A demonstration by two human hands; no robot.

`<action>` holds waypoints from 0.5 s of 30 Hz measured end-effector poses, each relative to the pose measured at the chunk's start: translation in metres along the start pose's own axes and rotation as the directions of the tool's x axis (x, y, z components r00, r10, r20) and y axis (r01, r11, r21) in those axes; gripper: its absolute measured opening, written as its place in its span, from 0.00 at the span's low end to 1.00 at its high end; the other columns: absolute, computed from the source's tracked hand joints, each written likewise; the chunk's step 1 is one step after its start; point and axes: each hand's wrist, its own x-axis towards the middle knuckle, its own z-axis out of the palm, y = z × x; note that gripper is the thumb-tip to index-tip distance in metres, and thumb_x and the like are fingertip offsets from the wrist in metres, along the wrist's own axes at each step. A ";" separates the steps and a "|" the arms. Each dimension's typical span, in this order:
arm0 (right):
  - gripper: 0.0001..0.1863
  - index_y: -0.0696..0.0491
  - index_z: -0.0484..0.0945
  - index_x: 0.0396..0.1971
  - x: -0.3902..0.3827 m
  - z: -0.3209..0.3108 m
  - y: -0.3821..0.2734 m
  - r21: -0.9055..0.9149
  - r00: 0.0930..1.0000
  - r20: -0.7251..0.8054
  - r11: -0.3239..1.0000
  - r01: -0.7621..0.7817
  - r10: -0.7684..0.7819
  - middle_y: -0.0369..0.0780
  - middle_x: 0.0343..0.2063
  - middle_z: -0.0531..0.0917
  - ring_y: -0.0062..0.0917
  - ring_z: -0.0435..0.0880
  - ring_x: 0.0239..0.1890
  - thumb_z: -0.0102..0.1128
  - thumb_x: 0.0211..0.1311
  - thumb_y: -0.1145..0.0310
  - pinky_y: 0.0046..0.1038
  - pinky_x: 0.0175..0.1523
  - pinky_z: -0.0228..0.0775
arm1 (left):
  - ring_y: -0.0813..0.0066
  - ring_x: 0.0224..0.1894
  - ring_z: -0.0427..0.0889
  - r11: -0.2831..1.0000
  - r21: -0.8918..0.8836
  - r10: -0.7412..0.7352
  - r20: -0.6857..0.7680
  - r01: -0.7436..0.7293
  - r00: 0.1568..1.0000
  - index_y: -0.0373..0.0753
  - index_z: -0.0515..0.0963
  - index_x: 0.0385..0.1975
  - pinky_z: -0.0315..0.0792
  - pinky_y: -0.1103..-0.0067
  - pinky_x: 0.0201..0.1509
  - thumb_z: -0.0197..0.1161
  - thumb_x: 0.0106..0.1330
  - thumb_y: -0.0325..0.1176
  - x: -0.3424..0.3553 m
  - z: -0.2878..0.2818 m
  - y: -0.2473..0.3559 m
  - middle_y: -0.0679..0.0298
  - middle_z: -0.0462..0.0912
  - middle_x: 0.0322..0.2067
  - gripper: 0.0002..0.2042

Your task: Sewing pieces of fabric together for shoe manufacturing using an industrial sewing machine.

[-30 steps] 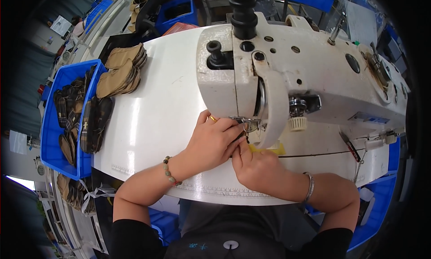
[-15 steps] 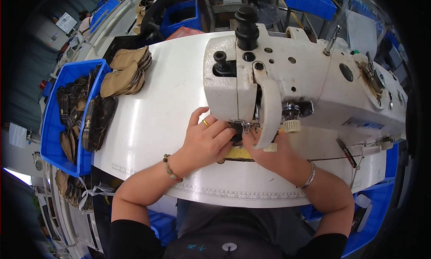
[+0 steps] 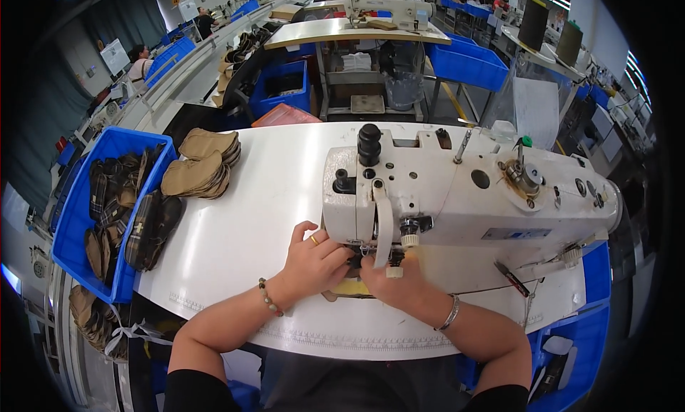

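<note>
A white industrial sewing machine [image 3: 446,183] stands on the white table, its needle end over both hands. My left hand [image 3: 314,264] is left of the presser foot, thumb and fingers bent together at a small dark piece. My right hand [image 3: 392,280] is closed at the same spot from the right, its fingertips partly behind the machine's white lever. What the fingers pinch is mostly hidden. A yellow strip [image 3: 351,288] shows on the table below the hands, and a brown edge [image 3: 330,295] sticks out beneath my left hand.
At the left, a blue bin [image 3: 61,249] holds dark plaid pieces. Beside it lie stacked tan fabric pieces [image 3: 196,171]. Black-handled snippers [image 3: 512,278] lie right of my right hand. A printed ruler runs along the table's front edge. Another blue bin [image 3: 592,348] hangs lower right.
The view has tilted up, so the machine and hands sit lower and more of the room behind shows. Both hands stay at the presser foot.
</note>
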 end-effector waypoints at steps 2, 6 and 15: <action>0.03 0.50 0.80 0.28 0.004 -0.005 0.003 0.112 0.988 -0.152 0.993 0.037 -0.020 0.39 0.19 0.82 0.33 0.84 0.22 0.61 0.57 0.68 0.35 0.26 0.76 | 0.79 0.33 0.79 0.998 0.039 0.051 -0.053 -0.049 0.997 0.48 0.80 0.28 0.65 0.66 0.55 0.69 0.45 0.32 0.003 -0.003 0.003 0.76 0.78 0.28 0.09; 0.05 0.50 0.83 0.31 0.004 -0.004 0.002 0.052 0.985 -0.171 0.998 0.021 -0.012 0.39 0.19 0.83 0.34 0.85 0.23 0.64 0.57 0.67 0.34 0.27 0.77 | 0.82 0.32 0.79 0.983 0.105 0.159 -0.114 -0.147 0.981 0.49 0.80 0.31 0.66 0.69 0.53 0.68 0.47 0.32 0.006 -0.006 0.004 0.77 0.77 0.28 0.10; 0.04 0.53 0.80 0.28 0.006 0.000 -0.005 -0.176 0.994 -0.049 0.980 0.092 -0.103 0.38 0.19 0.82 0.32 0.84 0.21 0.58 0.59 0.70 0.34 0.22 0.73 | 0.75 0.25 0.74 0.999 -0.038 -0.024 -0.043 0.023 0.999 0.46 0.77 0.24 0.67 0.72 0.43 0.68 0.41 0.28 0.007 0.000 0.004 0.73 0.76 0.24 0.09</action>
